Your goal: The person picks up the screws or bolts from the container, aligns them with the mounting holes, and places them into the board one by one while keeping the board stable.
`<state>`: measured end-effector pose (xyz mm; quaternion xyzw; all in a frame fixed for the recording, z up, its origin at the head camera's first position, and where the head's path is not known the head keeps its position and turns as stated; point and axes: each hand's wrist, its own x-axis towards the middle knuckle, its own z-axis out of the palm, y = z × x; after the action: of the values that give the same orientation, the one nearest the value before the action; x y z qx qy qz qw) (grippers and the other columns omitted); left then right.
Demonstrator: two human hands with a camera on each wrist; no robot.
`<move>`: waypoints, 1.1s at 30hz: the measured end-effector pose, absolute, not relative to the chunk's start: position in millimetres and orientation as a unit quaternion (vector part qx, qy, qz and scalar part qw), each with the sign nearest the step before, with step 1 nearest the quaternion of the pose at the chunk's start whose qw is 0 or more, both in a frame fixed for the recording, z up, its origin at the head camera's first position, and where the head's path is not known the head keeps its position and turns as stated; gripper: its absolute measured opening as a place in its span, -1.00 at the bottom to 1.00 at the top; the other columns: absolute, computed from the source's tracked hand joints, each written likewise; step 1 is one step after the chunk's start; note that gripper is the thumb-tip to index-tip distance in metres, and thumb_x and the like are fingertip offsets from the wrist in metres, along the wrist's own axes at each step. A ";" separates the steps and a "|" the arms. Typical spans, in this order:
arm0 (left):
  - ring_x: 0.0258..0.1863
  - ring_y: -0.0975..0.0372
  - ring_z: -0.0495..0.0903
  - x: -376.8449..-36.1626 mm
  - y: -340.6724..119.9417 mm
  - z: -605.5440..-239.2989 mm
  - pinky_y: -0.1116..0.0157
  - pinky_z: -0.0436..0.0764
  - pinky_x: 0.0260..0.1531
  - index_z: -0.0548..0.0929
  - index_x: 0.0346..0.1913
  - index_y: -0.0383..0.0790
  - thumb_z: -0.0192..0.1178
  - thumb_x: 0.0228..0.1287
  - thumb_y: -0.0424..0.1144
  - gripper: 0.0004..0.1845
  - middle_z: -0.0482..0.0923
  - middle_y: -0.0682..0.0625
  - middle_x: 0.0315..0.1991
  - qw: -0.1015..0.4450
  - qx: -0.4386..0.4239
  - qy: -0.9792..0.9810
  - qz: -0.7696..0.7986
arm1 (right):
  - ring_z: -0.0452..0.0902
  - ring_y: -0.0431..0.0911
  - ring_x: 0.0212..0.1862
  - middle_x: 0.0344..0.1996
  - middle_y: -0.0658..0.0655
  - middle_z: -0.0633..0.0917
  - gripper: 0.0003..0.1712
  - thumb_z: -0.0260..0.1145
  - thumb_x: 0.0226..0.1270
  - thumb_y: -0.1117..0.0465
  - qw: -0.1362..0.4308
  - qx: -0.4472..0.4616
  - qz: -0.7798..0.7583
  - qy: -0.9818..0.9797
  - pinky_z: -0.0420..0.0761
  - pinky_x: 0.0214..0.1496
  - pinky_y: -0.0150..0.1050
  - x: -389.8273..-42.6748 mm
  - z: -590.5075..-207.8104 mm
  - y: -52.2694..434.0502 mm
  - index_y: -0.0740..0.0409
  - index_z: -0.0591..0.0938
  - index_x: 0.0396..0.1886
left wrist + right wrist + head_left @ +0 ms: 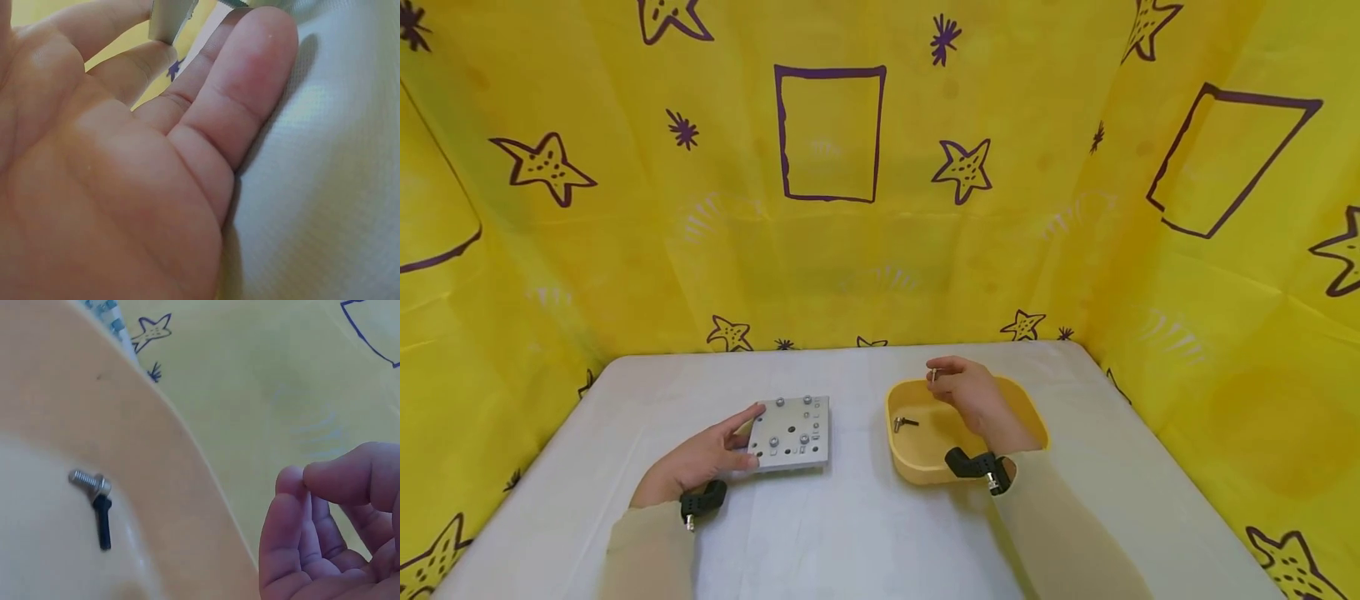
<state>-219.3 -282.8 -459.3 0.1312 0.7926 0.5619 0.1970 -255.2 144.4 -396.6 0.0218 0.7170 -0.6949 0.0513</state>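
A silver metal plate [792, 429] with several holes and bolts standing up from it sits left of centre on the table. My left hand [715, 450] grips it along its left side, thumb by the near corner and forefinger by the far one. In the left wrist view a slice of the plate [170, 20] shows by the fingers. Over the yellow bin [917, 472] my right hand [966, 392] pinches a small screw [933, 377] between thumb and fingertips; the right wrist view hides it. A silver bolt [90, 481] and a black bolt [104, 524] lie inside the bin.
A white cloth [857, 533] covers the table. Yellow curtains [827, 275] with purple stars and frames stand behind it and at both sides. The bin's raised rim surrounds the loose bolts.
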 end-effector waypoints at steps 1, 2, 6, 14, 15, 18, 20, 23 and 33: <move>0.23 -0.06 0.43 -219.5 -282.7 -458.4 0.07 0.38 0.19 0.01 0.61 -0.12 0.45 0.16 -0.27 0.05 0.34 -0.36 0.33 0.196 0.128 0.795 0.559 | 0.59 0.17 -0.01 -0.03 0.33 0.62 -0.60 0.26 0.29 0.51 0.054 0.023 -0.707 0.705 0.60 -0.05 -0.19 -257.2 -395.1 143.0 0.30 0.62 0.13; 0.24 -0.07 0.42 -219.8 -282.4 -457.4 0.02 0.35 0.21 0.01 0.61 -0.11 0.45 0.16 -0.26 0.05 0.33 -0.37 0.34 0.195 0.128 0.797 0.558 | 0.59 0.19 -0.01 -0.05 0.31 0.63 -0.60 0.27 0.30 0.51 0.057 0.025 -0.717 0.694 0.61 -0.06 -0.19 -259.0 -393.7 141.6 0.31 0.62 0.13; 0.29 -0.12 0.37 -219.9 -281.5 -455.4 -0.14 0.22 0.27 0.00 0.61 -0.09 0.45 0.17 -0.26 0.05 0.28 -0.40 0.37 0.196 0.121 0.798 0.557 | 0.62 0.18 -0.02 -0.09 0.25 0.66 -0.60 0.28 0.33 0.49 0.079 0.038 -0.745 0.661 0.61 -0.02 -0.16 -263.4 -387.6 133.9 0.28 0.62 0.16; 0.22 -0.06 0.45 -218.2 -282.2 -456.7 0.02 0.37 0.20 -0.02 0.61 -0.13 0.43 0.18 -0.31 0.05 0.31 -0.39 0.35 0.202 0.127 0.785 0.571 | 0.69 0.09 -0.15 -0.17 0.28 0.69 -0.68 0.29 0.37 0.43 0.118 0.007 -0.758 0.641 0.64 -0.07 -0.16 -259.4 -380.7 92.6 0.33 0.63 0.10; 0.22 -0.07 0.45 -218.2 -282.5 -456.7 0.03 0.37 0.19 -0.02 0.61 -0.14 0.43 0.19 -0.31 0.04 0.31 -0.40 0.34 0.203 0.129 0.784 0.573 | 0.69 0.09 -0.16 -0.18 0.28 0.69 -0.69 0.30 0.36 0.41 0.123 -0.002 -0.753 0.647 0.64 -0.09 -0.16 -257.9 -381.3 85.2 0.33 0.64 0.08; 0.22 -0.06 0.45 -218.8 -283.0 -456.7 -0.02 0.33 0.22 -0.01 0.61 -0.13 0.43 0.19 -0.29 0.04 0.32 -0.38 0.34 0.198 0.130 0.789 0.566 | 0.70 0.09 -0.20 -0.21 0.27 0.70 -0.75 0.32 0.36 0.37 0.135 -0.025 -0.731 0.668 0.65 -0.14 -0.18 -252.3 -385.3 62.4 0.28 0.68 0.02; 0.22 -0.06 0.45 -219.2 -282.7 -456.7 -0.07 0.29 0.24 0.00 0.61 -0.11 0.44 0.19 -0.28 0.04 0.33 -0.37 0.34 0.197 0.125 0.793 0.563 | 0.70 0.06 -0.23 -0.21 0.27 0.71 -0.78 0.34 0.35 0.35 0.141 -0.032 -0.716 0.683 0.66 -0.16 -0.20 -247.9 -389.1 47.7 0.24 0.70 -0.03; 0.21 -0.04 0.46 -219.2 -281.7 -456.7 -0.08 0.29 0.24 0.01 0.61 -0.09 0.44 0.18 -0.27 0.04 0.33 -0.36 0.35 0.200 0.115 0.793 0.563 | 0.69 0.01 -0.26 -0.17 0.26 0.71 -0.80 0.34 0.37 0.32 0.146 -0.046 -0.682 0.715 0.65 -0.18 -0.23 -240.7 -394.9 29.3 0.21 0.73 -0.04; 0.15 -0.02 0.50 -218.0 -279.4 -457.5 -0.02 0.39 0.18 0.01 0.61 -0.10 0.44 0.18 -0.30 0.04 0.30 -0.38 0.35 0.204 0.106 0.788 0.571 | 0.62 -0.10 -0.32 -0.23 0.03 0.69 -0.83 0.34 0.35 0.35 0.137 -0.054 -0.630 0.762 0.63 -0.22 -0.27 -229.4 -418.0 0.4 0.17 0.78 -0.13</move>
<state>-218.0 -279.4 -457.5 0.1064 0.7882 0.5706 0.2044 -229.4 0.4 -418.0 -0.0537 0.7624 -0.6301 0.1370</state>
